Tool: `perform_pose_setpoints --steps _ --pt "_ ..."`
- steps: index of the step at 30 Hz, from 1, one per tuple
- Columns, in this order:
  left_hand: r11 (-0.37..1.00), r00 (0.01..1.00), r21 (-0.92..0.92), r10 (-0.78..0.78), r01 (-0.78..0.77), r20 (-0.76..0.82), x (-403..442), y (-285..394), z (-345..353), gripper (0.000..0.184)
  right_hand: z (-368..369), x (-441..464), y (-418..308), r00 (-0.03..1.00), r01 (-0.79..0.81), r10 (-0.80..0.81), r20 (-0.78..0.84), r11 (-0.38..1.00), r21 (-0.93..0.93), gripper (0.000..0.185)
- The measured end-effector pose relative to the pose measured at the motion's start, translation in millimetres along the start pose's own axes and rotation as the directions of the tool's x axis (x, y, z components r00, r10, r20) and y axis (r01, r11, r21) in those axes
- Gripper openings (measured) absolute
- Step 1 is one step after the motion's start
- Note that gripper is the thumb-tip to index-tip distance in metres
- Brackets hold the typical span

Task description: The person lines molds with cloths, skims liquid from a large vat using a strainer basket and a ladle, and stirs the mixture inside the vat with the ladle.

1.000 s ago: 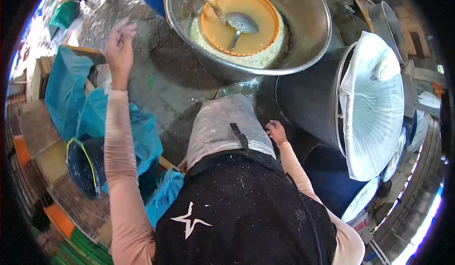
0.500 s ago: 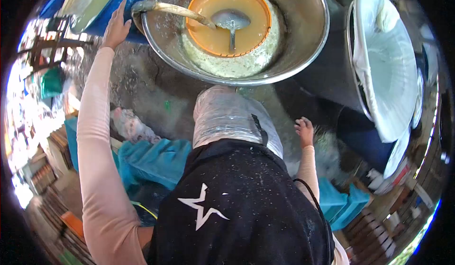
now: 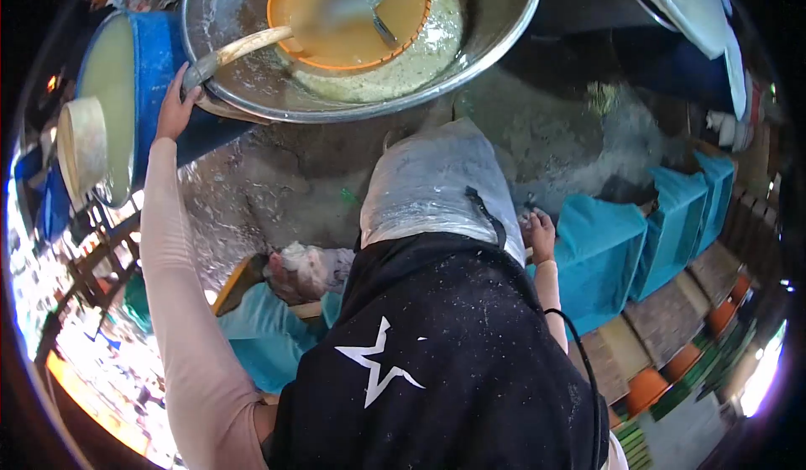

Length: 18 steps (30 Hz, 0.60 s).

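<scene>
My left hand [image 3: 175, 109] is at the left rim of a large metal basin [image 3: 395, 105], its thumb and fingers closed around the handle end of a long-handled ladle [image 3: 248, 48]. The pale handle crosses the rim. The ladle's metal bowl sits in cloudy yellowish liquid inside an orange-rimmed round container [image 3: 426, 16], partly submerged. Around that container the basin holds pale, lumpy whitish-green material [image 3: 378, 88]. Low on the right, my right hand [image 3: 541, 233] hangs beside the plastic-wrapped apron [image 3: 437, 184], its fingers loosely bent and apart, with nothing seen in them.
A blue barrel [image 3: 159, 58] of greenish liquid stands left of the basin, with a pale round vessel [image 3: 82, 147] at its edge. A cloth-lined container [image 3: 693, 8] is at upper right. Teal cloth-covered boxes [image 3: 600, 252] line the wet floor [image 3: 294, 168] behind me.
My left hand has come from beside the blue barrel onto the ladle's handle end. The view has swung, so the basin sits further left and higher. My right hand is closer to the apron.
</scene>
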<state>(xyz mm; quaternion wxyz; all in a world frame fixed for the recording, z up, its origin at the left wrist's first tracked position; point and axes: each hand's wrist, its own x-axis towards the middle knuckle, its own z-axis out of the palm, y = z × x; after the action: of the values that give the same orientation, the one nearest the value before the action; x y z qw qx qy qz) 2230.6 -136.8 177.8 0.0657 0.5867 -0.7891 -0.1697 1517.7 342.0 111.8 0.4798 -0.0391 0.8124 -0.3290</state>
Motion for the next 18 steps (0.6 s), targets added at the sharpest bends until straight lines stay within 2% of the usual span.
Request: perform_pose_setpoints --steps 2,3,4,7,9,10,12,14,16,18 --pt "0.972 0.993 -0.206 -0.107 0.115 0.049 3.3 -6.9 7.0 0.059 11.1 -10.0 24.6 1.0 -0.008 0.008 0.006 0.999 -0.042 0.038" --pt "0.976 0.997 -0.202 -0.083 0.081 -0.005 3.2 -3.2 9.4 0.057 14.3 -13.8 34.9 0.998 0.059 -0.059 0.008 0.992 -0.111 0.037" --pt "0.978 0.996 -0.201 -0.062 0.048 -0.063 0.5 1.3 12.1 0.055 17.4 -17.5 40.0 0.998 0.057 -0.058 0.001 0.986 -0.158 0.039" --pt "0.975 0.99 -0.194 -0.125 0.11 -0.067 -2.3 11.1 11.6 0.055 29.0 -38.2 22.7 0.999 0.036 -0.04 -0.033 0.99 -0.134 0.042" --pt "0.972 0.991 -0.207 -0.123 0.109 -0.056 -4.0 20.1 11.4 0.055 34.4 -52.4 -0.7 0.993 0.077 -0.1 -0.06 0.952 -0.296 0.032" --pt "0.977 0.991 -0.186 -0.12 0.105 -0.068 -6.5 22.6 11.5 0.056 32.2 -45.5 8.0 0.993 0.075 -0.097 -0.064 0.954 -0.289 0.032" --pt "0.982 0.991 -0.161 -0.112 0.099 -0.076 -7.9 23.3 13.3 0.058 21.6 -23.0 34.8 0.995 0.075 -0.077 -0.068 0.996 -0.039 0.036" --pt "0.983 0.986 -0.143 -0.129 0.113 -0.101 -9.1 21.4 17.0 0.057 17.8 -15.9 38.6 0.994 0.098 -0.101 -0.049 0.994 -0.05 0.038" --pt "0.983 0.988 -0.136 -0.134 0.123 -0.078 -9.9 29.8 14.9 0.058 19.9 -21.7 29.1 0.996 0.052 -0.059 -0.065 0.994 -0.101 0.043" --pt "0.983 0.988 -0.123 -0.145 0.137 -0.061 -11.1 38.4 10.1 0.059 24.5 -15.3 42.2 0.993 0.094 -0.101 -0.067 0.991 -0.097 0.042"
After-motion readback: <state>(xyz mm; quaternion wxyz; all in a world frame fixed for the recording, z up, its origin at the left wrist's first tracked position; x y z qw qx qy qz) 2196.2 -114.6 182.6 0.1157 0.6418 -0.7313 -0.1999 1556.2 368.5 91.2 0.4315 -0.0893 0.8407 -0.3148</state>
